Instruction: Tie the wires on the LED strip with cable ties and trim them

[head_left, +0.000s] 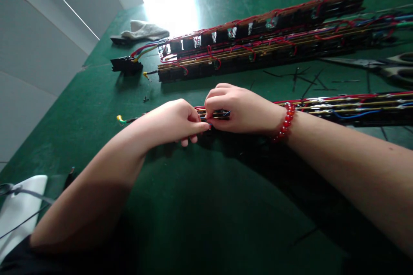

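A long, narrow wired bar assembly (322,105) with brass-coloured rods and red and blue wires lies across the green table in front of me. Over its left part, my left hand (180,120) is closed, thumb and index finger pinched at the near edge. My right hand (230,107) is closed too, its fingertips meeting the left ones on the wires. A tiny bit of blue shows between the fingertips, but what they pinch is mostly hidden. From the assembly's left end sticks a short cable with a yellow-sleeved terminal (120,119). A red bead bracelet circles my right wrist.
Behind lie two similar wired bars (226,64), with a black connector block (127,65) at their left. A grey-white glove or cloth (145,31) rests farther back. Scissors (383,66) and several cut black strips (297,78) lie at right. A white object (22,202) sits lower left.
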Tool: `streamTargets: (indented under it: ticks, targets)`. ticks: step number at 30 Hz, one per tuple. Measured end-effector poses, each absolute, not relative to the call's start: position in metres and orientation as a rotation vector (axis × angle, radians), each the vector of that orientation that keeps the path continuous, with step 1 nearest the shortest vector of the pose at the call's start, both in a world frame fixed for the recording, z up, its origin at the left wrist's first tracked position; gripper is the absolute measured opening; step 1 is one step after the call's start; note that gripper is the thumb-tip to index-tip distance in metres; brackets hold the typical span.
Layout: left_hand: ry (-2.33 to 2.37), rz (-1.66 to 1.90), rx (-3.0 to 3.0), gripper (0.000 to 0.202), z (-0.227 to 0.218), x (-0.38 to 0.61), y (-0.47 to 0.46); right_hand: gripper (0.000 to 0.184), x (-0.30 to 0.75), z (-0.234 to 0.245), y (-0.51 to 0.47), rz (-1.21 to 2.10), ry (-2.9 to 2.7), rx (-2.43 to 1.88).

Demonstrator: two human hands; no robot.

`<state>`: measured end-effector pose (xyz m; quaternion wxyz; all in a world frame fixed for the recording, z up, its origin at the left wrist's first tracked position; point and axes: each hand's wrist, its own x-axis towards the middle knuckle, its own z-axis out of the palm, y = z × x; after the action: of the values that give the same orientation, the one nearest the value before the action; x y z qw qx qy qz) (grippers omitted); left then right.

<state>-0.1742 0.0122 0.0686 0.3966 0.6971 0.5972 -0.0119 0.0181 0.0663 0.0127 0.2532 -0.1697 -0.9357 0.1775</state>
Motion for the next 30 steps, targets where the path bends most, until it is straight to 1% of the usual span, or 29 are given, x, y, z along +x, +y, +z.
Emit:
streamTargets:
  ticks: [4, 8, 18, 26, 30]
  targets:
    - [1.498, -0.011, 1.713, 0.024, 0.0575, -0.1727, 0.0133, 0.009, 0.0174, 0.0113, 0.0665, 0.466, -2.540, -0.482]
    - [1.501, -0.002, 1.736, 0.021, 0.0577, -0.1692, 0.0104, 0.007, 0.0162, 0.0103, 0.0661, 0.427, -2.530, -0.503]
    - [1.503, -0.012, 1.830, 0.016, 0.0620, -0.1659, 0.0087, 0.009, 0.0173, 0.0097, 0.0628, 0.335, -2.557, -0.519]
    - [1.466, -0.001, 1.896, 0.015, 0.0601, -0.1683, 0.0110, 0.007, 0.0179, 0.0086, 0.0612, 0.217, -2.580, -0.532]
    - [1.462, -0.003, 1.899, 0.014, 0.0595, -0.1683, 0.0106, 0.008, 0.0181, 0.0083, 0.0619, 0.231, -2.580, -0.525]
